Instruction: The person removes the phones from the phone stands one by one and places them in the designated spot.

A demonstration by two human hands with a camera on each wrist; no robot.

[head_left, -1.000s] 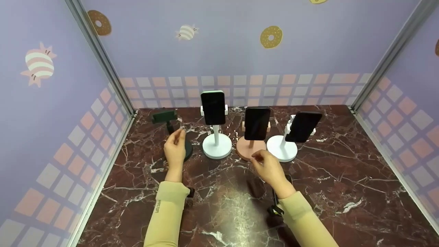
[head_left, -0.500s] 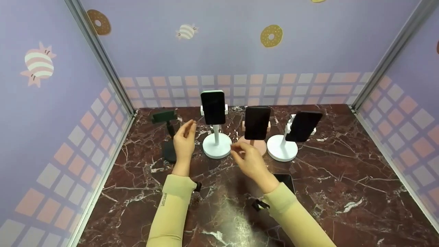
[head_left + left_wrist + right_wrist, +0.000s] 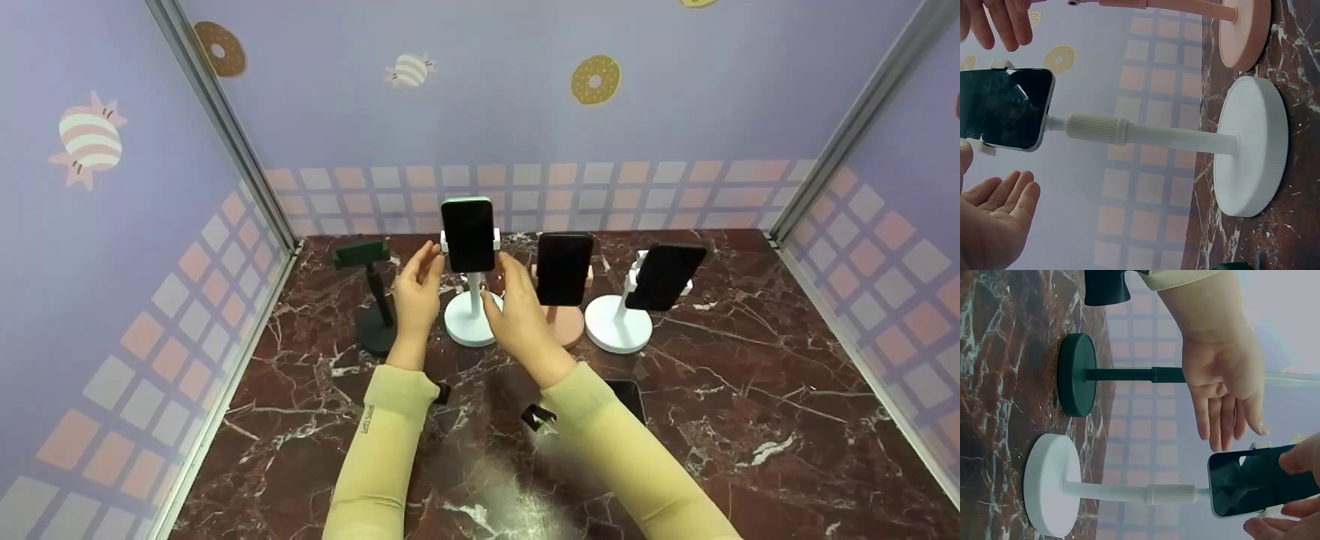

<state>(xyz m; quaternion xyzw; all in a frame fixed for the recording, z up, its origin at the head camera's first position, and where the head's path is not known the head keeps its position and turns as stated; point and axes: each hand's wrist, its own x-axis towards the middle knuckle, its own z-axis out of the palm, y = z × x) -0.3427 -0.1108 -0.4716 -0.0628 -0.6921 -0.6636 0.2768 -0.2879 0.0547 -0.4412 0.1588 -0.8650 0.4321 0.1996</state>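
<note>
A black-screened smartphone (image 3: 469, 236) stands upright in the side clamps of a white phone stand (image 3: 460, 324), left of centre in the head view. My left hand (image 3: 417, 296) is on its left side, palm turned inward and fingers loosely extended. On its right side is my right hand (image 3: 517, 311), fingers extended, thumb towards the stand's post. Both hands flank the phone. In the left wrist view the left hand (image 3: 994, 225) is apart from the phone, its thumb close to the lower clamp. Whether the right fingers touch the phone is unclear in the right wrist view.
To the left stands a dark green phone stand (image 3: 375, 330) without a phone. On the right are a pink stand (image 3: 570, 330) and another white stand (image 3: 619, 334), each bearing a phone. Another phone (image 3: 628, 396) lies flat on the marbled table, partly behind the right sleeve.
Both hands have moved inward and away from the wearer, to either side of the phone on the white stand. The right hand travelled left, its fingers straightening. The stands have not moved.
</note>
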